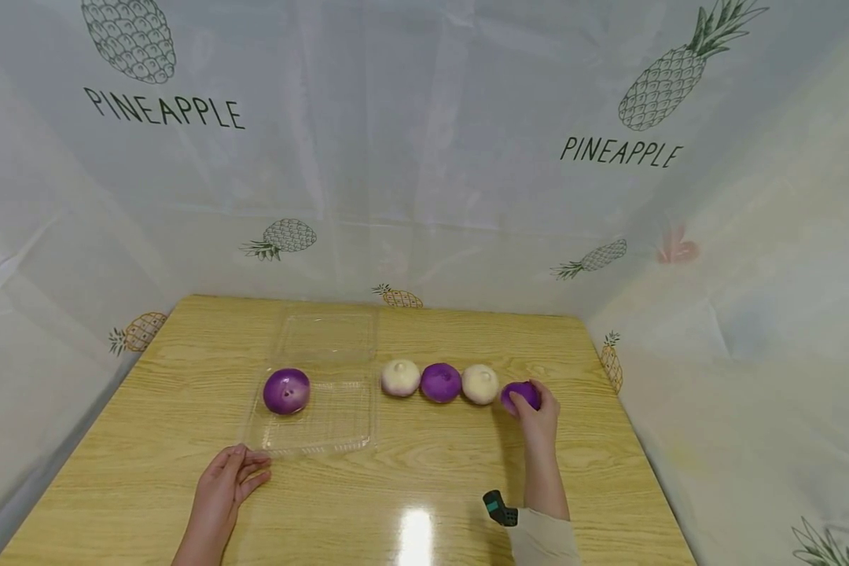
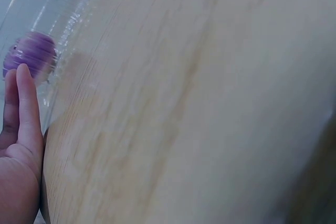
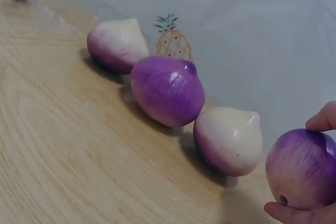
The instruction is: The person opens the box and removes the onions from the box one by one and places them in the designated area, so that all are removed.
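Note:
My right hand (image 1: pixel 540 413) grips a purple onion (image 3: pixel 299 169) between thumb and fingers, at the right end of a row of onions. Beside it in the row are a white-topped onion (image 1: pixel 480 384), a purple onion (image 1: pixel 442 383) and another white-topped onion (image 1: pixel 400 378). An open clear plastic box (image 1: pixel 325 449) lies left of the row, its lid (image 1: pixel 328 334) folded back toward the wall. One purple onion (image 1: pixel 286 391) sits in its left side. My left hand (image 1: pixel 222 481) pinches the box's near left corner between thumb and fingers.
A wooden table (image 1: pixel 368 511) carries everything. Pale curtains (image 1: pixel 410 181) printed with pineapples hang behind the table and along both sides. A small dark device (image 1: pixel 500 509) is at the right wrist, by the sleeve (image 1: pixel 543 538).

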A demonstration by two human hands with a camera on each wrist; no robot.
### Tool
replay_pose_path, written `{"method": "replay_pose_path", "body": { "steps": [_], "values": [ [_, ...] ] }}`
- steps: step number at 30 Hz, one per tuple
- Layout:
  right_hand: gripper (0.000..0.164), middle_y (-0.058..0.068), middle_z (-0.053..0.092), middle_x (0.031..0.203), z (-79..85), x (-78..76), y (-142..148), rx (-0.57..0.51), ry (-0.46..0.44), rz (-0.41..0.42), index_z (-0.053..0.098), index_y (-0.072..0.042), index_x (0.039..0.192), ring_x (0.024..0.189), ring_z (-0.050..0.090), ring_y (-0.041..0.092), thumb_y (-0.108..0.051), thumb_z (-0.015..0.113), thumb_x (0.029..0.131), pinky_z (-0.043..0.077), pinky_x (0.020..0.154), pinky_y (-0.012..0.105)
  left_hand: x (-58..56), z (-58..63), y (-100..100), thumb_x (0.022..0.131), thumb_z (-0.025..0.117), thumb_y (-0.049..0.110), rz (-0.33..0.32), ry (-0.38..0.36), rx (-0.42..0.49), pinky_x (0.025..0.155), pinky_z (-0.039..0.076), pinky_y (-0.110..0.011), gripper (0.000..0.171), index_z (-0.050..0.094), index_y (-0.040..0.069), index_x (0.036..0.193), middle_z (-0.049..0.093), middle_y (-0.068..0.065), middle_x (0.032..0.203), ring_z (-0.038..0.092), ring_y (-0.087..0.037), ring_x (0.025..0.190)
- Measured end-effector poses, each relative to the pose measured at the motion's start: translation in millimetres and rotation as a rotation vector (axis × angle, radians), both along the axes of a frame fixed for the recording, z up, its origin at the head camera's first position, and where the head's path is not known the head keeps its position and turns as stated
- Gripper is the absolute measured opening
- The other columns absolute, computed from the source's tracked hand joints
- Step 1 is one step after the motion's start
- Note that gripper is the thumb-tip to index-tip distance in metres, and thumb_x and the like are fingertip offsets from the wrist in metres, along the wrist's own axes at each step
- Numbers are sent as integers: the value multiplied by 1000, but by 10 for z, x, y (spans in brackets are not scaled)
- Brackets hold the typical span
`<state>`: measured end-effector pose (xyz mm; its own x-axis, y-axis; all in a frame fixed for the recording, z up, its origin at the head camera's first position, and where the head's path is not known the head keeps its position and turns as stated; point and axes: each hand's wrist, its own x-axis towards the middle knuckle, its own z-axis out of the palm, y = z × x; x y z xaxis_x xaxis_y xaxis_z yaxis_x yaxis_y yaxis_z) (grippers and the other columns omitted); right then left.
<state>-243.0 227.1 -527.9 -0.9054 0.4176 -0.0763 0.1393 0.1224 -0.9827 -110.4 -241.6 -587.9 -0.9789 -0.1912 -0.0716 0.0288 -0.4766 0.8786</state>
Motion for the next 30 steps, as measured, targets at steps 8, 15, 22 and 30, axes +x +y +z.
{"method": "replay_pose_path", "body": {
  "steps": [8, 15, 22, 30],
  "values": [
    [58, 32, 33, 141, -99, 13, 55, 14, -41, 27, 43, 2, 139, 129, 35, 49, -5, 67, 87, 36, 108, 57, 3, -23, -13, 105, 48, 22, 5, -7, -10, 76, 60, -32, 22, 63, 8, 97, 70, -4, 93, 68, -16, 89],
    [58, 32, 27, 142, -155, 30, 62, 76, -71, 56, 46, 0, 138, 131, 29, 55, -5, 71, 86, 33, 107, 63, 1, -17, -11, 105, 47, 21, 2, -2, -2, 76, 60, -32, 22, 62, 8, 96, 70, -5, 92, 68, -17, 89],
    [57, 32, 24, 142, -223, -8, 47, 142, -57, 60, 49, 0, 136, 131, 28, 54, -2, 72, 84, 30, 108, 64, 2, -8, -5, 105, 46, 19, -5, 23, 18, 76, 60, -32, 22, 62, 6, 96, 70, -6, 92, 68, -18, 89],
    [57, 29, 22, 144, -248, -21, 55, 164, -53, 57, 48, 0, 137, 133, 26, 54, -3, 72, 86, 28, 109, 65, 6, 1, 2, 105, 46, 17, -7, 34, 31, 75, 60, -33, 22, 62, 6, 97, 70, -7, 92, 68, -18, 89]
  ]
}}
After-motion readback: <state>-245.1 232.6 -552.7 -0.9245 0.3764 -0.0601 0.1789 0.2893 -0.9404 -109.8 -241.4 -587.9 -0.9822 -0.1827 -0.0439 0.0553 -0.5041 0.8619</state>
